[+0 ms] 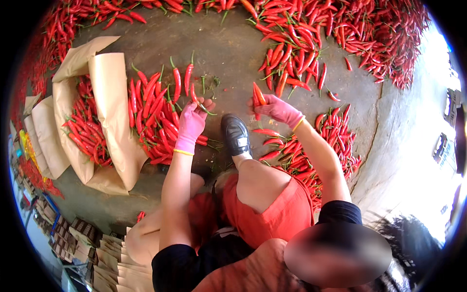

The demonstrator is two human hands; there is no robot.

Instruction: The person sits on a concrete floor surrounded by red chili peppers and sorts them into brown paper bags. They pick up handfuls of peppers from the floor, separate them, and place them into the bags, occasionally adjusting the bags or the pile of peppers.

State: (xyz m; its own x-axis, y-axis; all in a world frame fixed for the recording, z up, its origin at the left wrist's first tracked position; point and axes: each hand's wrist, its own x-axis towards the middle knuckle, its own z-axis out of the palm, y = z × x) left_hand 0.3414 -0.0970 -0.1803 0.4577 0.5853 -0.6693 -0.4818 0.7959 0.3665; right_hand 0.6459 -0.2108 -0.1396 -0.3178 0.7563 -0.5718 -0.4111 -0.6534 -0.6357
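Chillies cover a grey concrete floor, seen from above a seated person whose black shoe sits at the centre and serves as the landmark. Left of the shoe, the left hand, in a pink glove, pinches a green stem between closed fingertips; a single red chilli lies just above that hand, long axis pointing away from the person. Right of the shoe, the right hand, also pink-gloved, is closed around a small bunch of red chillies that stick up and away from the shoe. Further left of the shoe lies a tidy row of chillies, then an open brown paper-lined box holding more. Loose chillies lie right of the shoe, nearest the right hand.
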